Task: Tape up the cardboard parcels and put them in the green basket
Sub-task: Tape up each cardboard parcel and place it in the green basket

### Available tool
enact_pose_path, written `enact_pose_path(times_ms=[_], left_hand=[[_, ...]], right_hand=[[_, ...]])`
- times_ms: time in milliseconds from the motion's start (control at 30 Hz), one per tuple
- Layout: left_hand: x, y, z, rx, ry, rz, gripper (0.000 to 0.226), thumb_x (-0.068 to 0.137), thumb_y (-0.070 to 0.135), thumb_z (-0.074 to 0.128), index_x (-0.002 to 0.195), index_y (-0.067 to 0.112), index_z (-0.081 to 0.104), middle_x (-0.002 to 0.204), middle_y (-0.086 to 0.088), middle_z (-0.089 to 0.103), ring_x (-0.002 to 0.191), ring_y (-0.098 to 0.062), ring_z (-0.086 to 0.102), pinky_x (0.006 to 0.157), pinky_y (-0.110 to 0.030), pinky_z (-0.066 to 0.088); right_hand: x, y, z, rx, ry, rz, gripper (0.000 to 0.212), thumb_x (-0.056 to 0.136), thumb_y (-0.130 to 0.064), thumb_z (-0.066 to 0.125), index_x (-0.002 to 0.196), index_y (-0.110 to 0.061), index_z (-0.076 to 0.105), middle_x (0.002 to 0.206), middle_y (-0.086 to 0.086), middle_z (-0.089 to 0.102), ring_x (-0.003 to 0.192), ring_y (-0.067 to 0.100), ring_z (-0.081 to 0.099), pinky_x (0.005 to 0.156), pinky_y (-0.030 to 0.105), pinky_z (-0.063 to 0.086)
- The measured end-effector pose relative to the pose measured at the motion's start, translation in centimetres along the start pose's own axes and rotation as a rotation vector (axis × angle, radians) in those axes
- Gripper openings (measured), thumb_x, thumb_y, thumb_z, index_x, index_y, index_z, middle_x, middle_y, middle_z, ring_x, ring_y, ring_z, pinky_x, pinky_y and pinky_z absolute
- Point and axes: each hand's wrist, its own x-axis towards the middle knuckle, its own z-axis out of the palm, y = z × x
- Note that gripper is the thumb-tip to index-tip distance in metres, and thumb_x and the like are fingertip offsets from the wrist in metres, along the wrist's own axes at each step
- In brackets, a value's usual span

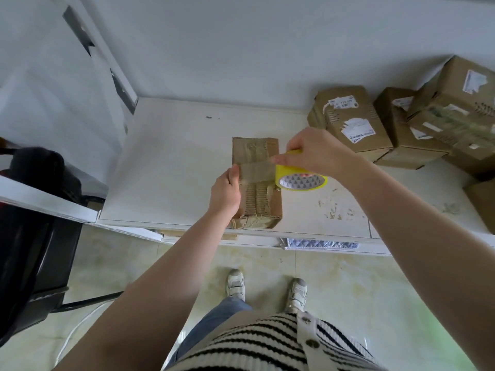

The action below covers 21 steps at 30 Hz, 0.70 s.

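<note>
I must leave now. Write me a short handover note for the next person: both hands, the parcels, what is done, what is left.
Left hand presses the tape's end on the parcel at the table's front edge.
Right hand grips the yellow tape roll, a strip stretched across the parcel.
Done: strip partly laid.
Left: cut it, finish this parcel, then the stacked parcels at right.
Green basket not in view.

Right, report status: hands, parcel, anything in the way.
Left hand pins the tape end on the parcel. Right hand holds the yellow tape roll. Nothing blocking.
</note>
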Motion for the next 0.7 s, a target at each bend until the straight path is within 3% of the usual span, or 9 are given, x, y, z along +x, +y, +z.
enact_pose_path(times_ms=[100,300,367,433,500,600,700], left_hand=[[0.1,0.2,0.2,0.056,0.016,0.034,0.048,0.106,0.038,0.028,0.063,0.016,0.030,0.057,0.002,0.034,0.055,-0.017,0.035,0.054,-0.035,0.027],[0.3,-0.1,0.0,0.054,0.003,0.006,0.050,0.104,0.045,0.031,0.063,0.017,0.029,0.055,0.004,0.032,0.051,-0.016,0.033,0.050,-0.032,0.026],[0.5,-0.2,-0.2,0.043,-0.027,-0.035,0.052,0.099,0.055,0.038,0.065,0.017,0.038,0.055,0.005,0.039,0.052,-0.015,0.041,0.049,-0.025,0.031],[0.7,0.0,-0.2,0.084,-0.090,-0.081,0.056,0.086,0.070,0.049,0.085,0.016,0.058,0.066,0.006,0.060,0.062,-0.013,0.057,0.056,-0.024,0.041],[0.9,0.4,-0.1,0.113,-0.121,-0.144,0.064,0.072,0.077,0.061,0.096,0.017,0.065,0.076,0.004,0.069,0.068,-0.011,0.065,0.057,-0.026,0.047],[1.3,0.7,0.1,0.107,-0.142,-0.182,0.058,0.070,0.071,0.070,0.092,0.017,0.066,0.072,0.002,0.068,0.068,-0.016,0.066,0.057,-0.026,0.048],[1.6,0.9,0.2,0.098,-0.160,-0.191,0.056,0.074,0.063,0.073,0.093,0.011,0.064,0.086,-0.003,0.070,0.070,-0.015,0.062,0.062,-0.028,0.050]], right_hand=[[0.1,2.0,0.9,-0.014,0.015,0.073,0.059,0.075,-0.070,0.065,0.060,-0.013,0.062,0.051,-0.001,0.056,0.050,0.012,0.053,0.047,0.024,0.035],[1.2,4.5,3.9,0.088,-0.024,0.157,0.056,0.073,-0.065,0.070,0.063,-0.010,0.065,0.049,-0.003,0.052,0.047,0.012,0.052,0.046,0.021,0.034],[1.5,5.0,4.6,0.144,-0.050,0.174,0.057,0.074,-0.062,0.072,0.063,-0.007,0.063,0.051,-0.002,0.048,0.048,0.014,0.050,0.049,0.024,0.034],[1.8,5.4,4.9,0.189,-0.075,0.178,0.056,0.074,-0.061,0.072,0.064,-0.007,0.064,0.051,-0.001,0.050,0.049,0.013,0.051,0.053,0.026,0.037],[2.0,5.5,5.0,0.195,-0.106,0.164,0.051,0.076,-0.061,0.071,0.064,-0.011,0.067,0.053,0.000,0.055,0.054,0.016,0.054,0.057,0.029,0.040],[2.2,5.7,5.2,0.204,-0.119,0.145,0.051,0.077,-0.061,0.069,0.065,-0.011,0.068,0.054,0.001,0.057,0.055,0.017,0.056,0.057,0.028,0.040],[2.3,5.8,5.4,0.216,-0.115,0.157,0.055,0.077,-0.062,0.069,0.067,-0.007,0.068,0.051,-0.001,0.057,0.046,0.010,0.056,0.051,0.023,0.038]])
